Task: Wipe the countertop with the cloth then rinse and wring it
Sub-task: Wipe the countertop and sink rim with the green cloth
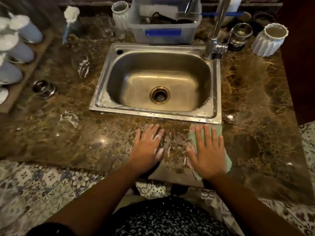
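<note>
Wet marble worktop (255,99) (foam smears at nine o'clock); both hands flat, fingers spread: left hand (148,147) bare, right hand (208,152) pressing the green cloth (216,132) near the front edge.

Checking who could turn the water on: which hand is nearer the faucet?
Right. The right hand lies flat on the green cloth, below the sink's right corner, on the faucet's side. The left hand rests on the bare countertop, further left.

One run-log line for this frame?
phase: wiping | right hand: flat on green cloth, countertop | left hand: flat, bare, soapy | sink: empty | foam smears: left side
</note>
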Demonstrator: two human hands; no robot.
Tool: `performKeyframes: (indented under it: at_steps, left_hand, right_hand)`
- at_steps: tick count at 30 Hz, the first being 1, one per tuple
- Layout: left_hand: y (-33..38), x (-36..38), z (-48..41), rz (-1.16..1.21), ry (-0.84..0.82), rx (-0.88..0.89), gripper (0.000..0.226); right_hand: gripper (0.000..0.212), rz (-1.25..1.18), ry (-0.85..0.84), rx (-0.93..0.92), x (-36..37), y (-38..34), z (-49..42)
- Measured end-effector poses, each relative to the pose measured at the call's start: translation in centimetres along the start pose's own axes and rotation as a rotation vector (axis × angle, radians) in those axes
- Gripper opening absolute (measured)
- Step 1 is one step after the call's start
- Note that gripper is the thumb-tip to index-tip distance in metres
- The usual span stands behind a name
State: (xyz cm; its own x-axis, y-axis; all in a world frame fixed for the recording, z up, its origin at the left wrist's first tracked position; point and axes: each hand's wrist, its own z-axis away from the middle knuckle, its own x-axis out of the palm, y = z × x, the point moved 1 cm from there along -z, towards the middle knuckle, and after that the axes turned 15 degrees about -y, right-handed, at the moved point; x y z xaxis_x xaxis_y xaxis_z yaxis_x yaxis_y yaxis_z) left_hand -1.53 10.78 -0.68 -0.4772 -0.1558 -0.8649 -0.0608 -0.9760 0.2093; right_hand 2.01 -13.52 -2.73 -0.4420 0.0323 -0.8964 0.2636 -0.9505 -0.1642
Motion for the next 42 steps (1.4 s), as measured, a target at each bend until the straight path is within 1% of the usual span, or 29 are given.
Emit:
performKeyframes:
  at_steps: [8, 15, 19, 23, 27, 31, 36, 42]
  left_hand:
    - [-11.4, 0.1, 5.9, 0.031, -0.027, -0.210, 0.070]
    - [-19.1, 0.9, 8.8, 0.010, 0.013, -0.232, 0.066]
    - [-20.9, 1.8, 9.1, -0.024, 0.040, -0.169, 0.067]
    - [-21.0, 2.6, 8.8, -0.022, 0.045, -0.174, 0.071]
    - [-21.3, 2.6, 8.7, 0.022, 0.020, -0.198, 0.069]
    - [-21.3, 2.1, 8.8, 0.049, 0.007, -0.186, 0.066]
    - [-21.3, 2.0, 8.8, 0.085, -0.057, -0.176, 0.069]
    - [-21.7, 2.4, 8.4, -0.012, -0.085, -0.236, 0.071]
  right_hand:
    - [0.087, 0.007, -0.026, -0.033, 0.3, -9.0, -2.4]
    - [0.084, 0.041, -0.033, -0.063, 0.7, -16.9, -4.5]
    - [0.079, 0.053, -0.023, -0.089, 0.9, -22.3, -5.7]
    - [0.076, 0.064, -0.029, -0.114, 1.6, -28.1, -7.3]
    - [0.072, 0.050, -0.040, -0.144, 2.4, -33.0, -8.7]
    - [0.070, 0.061, -0.065, -0.128, 2.3, -33.9, -9.0]
    - [0.070, 0.048, -0.109, -0.147, 1.9, -33.4, -8.7]
    - [0.070, 0.095, -0.096, -0.185, 2.4, -28.6, -7.7]
